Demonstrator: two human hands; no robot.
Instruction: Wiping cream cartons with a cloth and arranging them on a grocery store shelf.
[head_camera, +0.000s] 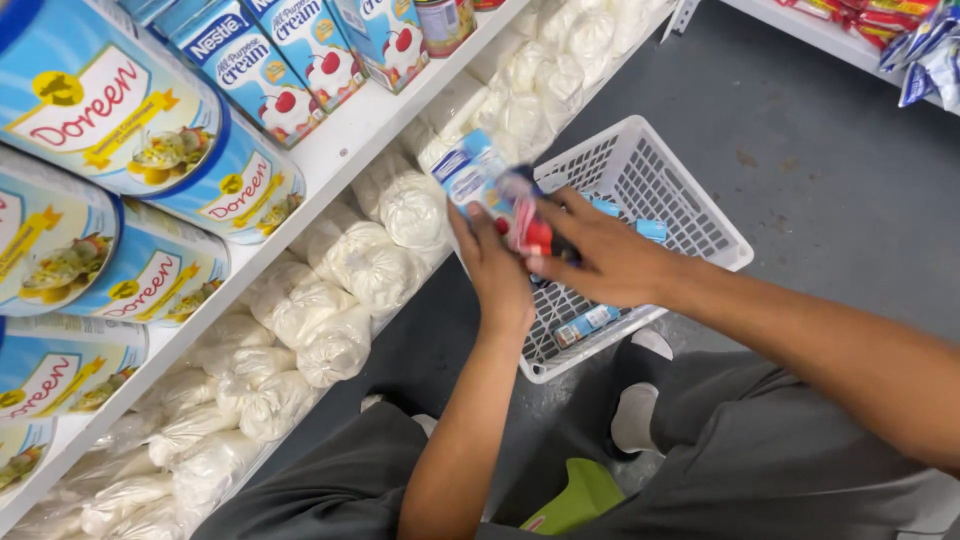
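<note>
— Above the basket (690, 225), what do the hands have?

— Small cartons (490, 185), blue and white with a red patch, bunched together. They sit between both hands, over the basket's near-left corner and just off the shelf edge (330, 160).

— Which hand does what?

— Left hand (495, 270) comes up from below, fingers closed round the back of the cartons. Right hand (600, 260) reaches in from the right, fingers curled on the lower, red end of the bunch. Both are gripping; the cartons stick out past the fingertips toward the upper left. They are blurred, so I cannot count them.

— And the basket?

— White, slotted, on the grey floor (820, 170), tilted cornerwise to the shelving. A few more small blue cartons lie inside; one (585, 322) shows below the right wrist.

— What is around that?

— Left of the hands, the bottom shelf is packed with tied clear bags of white powder (370, 265). One level up stand taller blue cartons (270, 70) and big blue-and-white tins (120, 110) lying on their sides. Below, the person's grey trousers (760, 460) and a white shoe (635, 415), with something green (580, 495) between the knees.
</note>
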